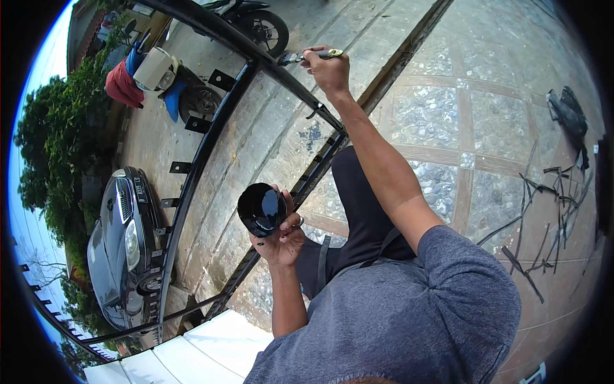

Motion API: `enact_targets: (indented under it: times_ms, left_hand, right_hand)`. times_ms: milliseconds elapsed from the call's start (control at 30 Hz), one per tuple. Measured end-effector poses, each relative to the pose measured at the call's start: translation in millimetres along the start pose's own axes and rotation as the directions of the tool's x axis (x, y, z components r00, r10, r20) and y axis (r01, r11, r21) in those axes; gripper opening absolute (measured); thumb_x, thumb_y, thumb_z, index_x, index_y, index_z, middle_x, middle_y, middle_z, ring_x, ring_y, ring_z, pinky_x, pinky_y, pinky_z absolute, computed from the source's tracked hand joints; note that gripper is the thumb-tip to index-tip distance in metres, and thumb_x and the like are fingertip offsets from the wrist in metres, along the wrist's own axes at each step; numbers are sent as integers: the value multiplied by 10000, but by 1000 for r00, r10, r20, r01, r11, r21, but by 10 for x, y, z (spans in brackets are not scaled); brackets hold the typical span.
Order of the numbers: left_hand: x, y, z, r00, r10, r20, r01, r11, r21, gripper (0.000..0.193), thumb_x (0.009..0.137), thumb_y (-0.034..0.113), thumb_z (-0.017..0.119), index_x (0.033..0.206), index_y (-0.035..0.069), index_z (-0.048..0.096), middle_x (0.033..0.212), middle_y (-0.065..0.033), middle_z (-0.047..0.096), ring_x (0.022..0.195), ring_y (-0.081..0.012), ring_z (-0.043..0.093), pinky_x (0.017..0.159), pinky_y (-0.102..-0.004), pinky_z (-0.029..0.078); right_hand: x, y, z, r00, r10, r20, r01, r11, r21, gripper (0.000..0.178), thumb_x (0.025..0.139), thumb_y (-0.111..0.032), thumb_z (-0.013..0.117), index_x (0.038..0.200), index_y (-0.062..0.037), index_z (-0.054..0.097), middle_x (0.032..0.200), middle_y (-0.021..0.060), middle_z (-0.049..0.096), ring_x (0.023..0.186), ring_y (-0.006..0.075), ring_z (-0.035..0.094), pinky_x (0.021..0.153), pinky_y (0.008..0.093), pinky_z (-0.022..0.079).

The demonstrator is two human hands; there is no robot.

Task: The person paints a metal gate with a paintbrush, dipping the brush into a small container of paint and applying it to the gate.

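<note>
My left hand (286,240) is wrapped round a cup of glossy black paint (261,210), its open top facing up and a ring on one finger. Out ahead, my right hand (328,69) is closed on the handle of a paintbrush (327,54). The dark bristle end of the brush points left and meets, or nearly meets, the black metal frame (286,78); I cannot tell which. Flat tabs (180,168) stick out along one long bar of this frame. My left hand with the cup is beside a lower bar of it.
Beyond the frame stand a dark car (118,246), a scooter (167,80) with a red cloth and another motorcycle (265,29). Dark thin strips (559,198) lie scattered on the tiled floor at right, near a dark crumpled bag (568,115). White panels (185,352) are at lower left.
</note>
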State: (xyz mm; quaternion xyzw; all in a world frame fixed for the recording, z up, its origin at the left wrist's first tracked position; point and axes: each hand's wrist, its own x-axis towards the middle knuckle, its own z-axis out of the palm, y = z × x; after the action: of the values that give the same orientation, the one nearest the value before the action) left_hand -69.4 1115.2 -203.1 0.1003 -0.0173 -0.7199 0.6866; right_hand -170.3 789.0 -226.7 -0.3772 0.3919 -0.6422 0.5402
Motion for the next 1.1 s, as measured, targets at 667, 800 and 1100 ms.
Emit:
enact_targets:
  times_ms: [667,800,1100]
  left_hand:
    - [-3,34,-36,1000,15,8,-15,1000,-25,716,892,400,616,1504,125,366,1470,-144,450,814,-170,513,582,-215,470]
    - [27,77,-64,1000,-1,-4,1,1000,-22,722,884,396,625,1503,127,369,1468,-143,451,815,-171,513,584,-220,480]
    - [35,107,-56,1000,-13,10,13,1000,3,676,898,320,655,1486,123,387,1448,-122,467,843,-149,551,585,-208,514]
  right_hand:
    - [93,-46,92,935,-318,159,314,948,50,88,838,-112,697,863,-46,750,702,73,719,637,120,684,593,264,529]
    - [-166,-97,36,978,-64,196,0,950,312,99,848,-96,696,881,-14,739,727,39,722,714,98,707,619,249,550]
    - [-388,-62,113,906,-99,412,-7,968,249,114,859,-103,694,943,-43,744,762,29,721,672,74,660,611,241,528]
